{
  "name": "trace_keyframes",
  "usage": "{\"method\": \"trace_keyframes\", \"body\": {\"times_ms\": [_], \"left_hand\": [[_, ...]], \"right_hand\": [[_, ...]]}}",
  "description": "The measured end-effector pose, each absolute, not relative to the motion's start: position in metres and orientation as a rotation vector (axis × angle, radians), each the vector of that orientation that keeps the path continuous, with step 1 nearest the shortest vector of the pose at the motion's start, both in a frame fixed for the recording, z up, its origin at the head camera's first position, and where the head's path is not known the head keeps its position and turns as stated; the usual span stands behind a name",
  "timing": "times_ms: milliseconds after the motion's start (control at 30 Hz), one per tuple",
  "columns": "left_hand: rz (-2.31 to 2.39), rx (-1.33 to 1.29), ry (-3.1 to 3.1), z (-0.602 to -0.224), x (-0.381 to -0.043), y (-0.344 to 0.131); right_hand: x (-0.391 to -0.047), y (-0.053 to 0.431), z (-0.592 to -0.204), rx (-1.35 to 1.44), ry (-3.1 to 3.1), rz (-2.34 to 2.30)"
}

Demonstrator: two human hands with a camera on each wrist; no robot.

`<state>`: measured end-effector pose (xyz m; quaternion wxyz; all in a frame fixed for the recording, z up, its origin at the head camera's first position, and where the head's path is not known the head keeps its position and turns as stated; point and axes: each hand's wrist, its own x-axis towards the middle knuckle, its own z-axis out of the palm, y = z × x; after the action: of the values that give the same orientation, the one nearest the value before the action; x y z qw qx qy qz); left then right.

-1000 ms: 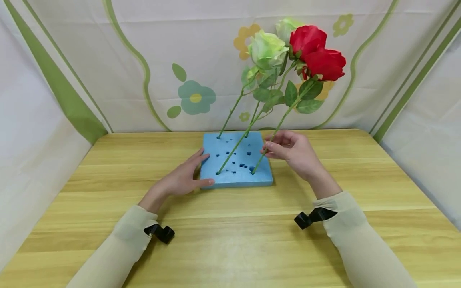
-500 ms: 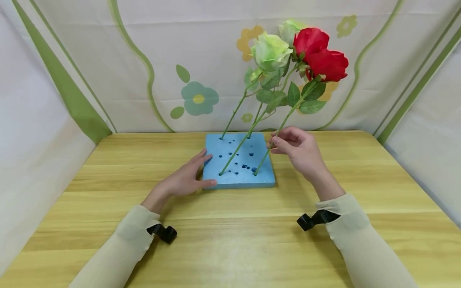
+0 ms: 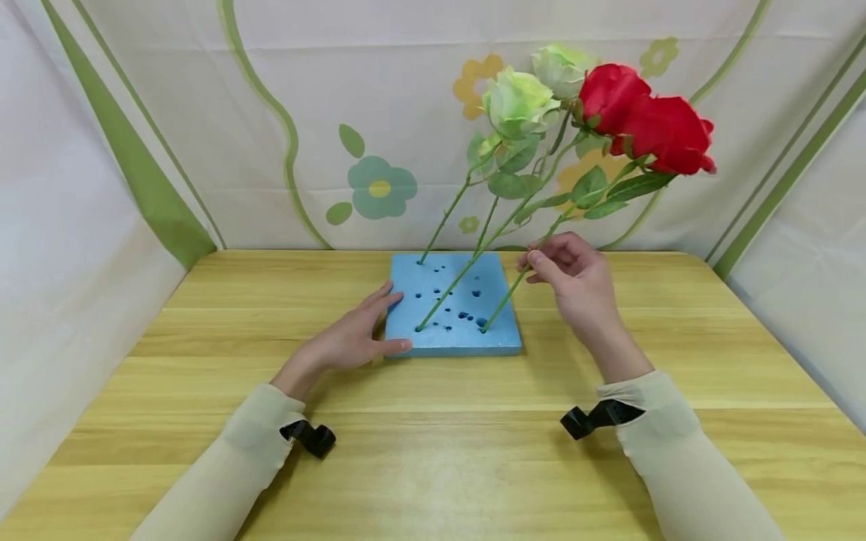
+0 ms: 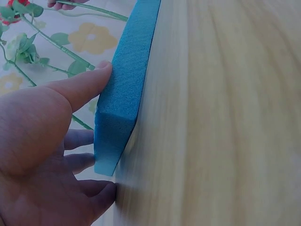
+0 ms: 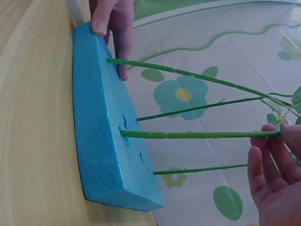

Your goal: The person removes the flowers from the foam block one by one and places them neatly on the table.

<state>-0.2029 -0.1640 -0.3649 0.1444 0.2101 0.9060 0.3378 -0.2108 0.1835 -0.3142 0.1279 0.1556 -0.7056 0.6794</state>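
A blue foam block (image 3: 456, 342) full of small holes lies on the table, with several artificial roses standing in it. My left hand (image 3: 348, 330) rests against its left side, thumb on the front corner and fingers spread along the edge. My right hand (image 3: 582, 282) pinches the stem (image 3: 507, 300) of a red rose (image 3: 666, 135) between thumb and fingertips; this stem enters the block near its front right corner. Another red rose (image 3: 612, 94) leans right from the front left hole. Two pale green roses, one nearer (image 3: 519, 104) and one behind (image 3: 560, 71), rise from the back holes.
A light wooden table (image 3: 433, 451) carries the block near its back edge. Behind hangs a white curtain (image 3: 271, 45) with printed flowers, and similar cloth closes both sides. Black wrist cameras sit on the left sleeve (image 3: 233, 451) and the right sleeve (image 3: 683, 451).
The red rose in my right hand has tilted and turned to the right, its head now farther from the other red one. The view has shifted slightly; my left hand stays on the block.
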Motion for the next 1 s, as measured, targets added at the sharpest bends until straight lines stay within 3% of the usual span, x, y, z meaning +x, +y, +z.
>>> {"method": "trace_keyframes", "body": {"times_ms": [567, 1000], "left_hand": [[0.979, 0.617, 2.611, -0.365, -0.202, -0.165], [0.972, 0.624, 2.616, -0.366, -0.203, -0.164]], "right_hand": [[-0.215, 0.199, -0.309, 0.276, -1.861, 2.116], [-0.229, 0.233, -0.324, -0.083, -1.996, 2.133]]}}
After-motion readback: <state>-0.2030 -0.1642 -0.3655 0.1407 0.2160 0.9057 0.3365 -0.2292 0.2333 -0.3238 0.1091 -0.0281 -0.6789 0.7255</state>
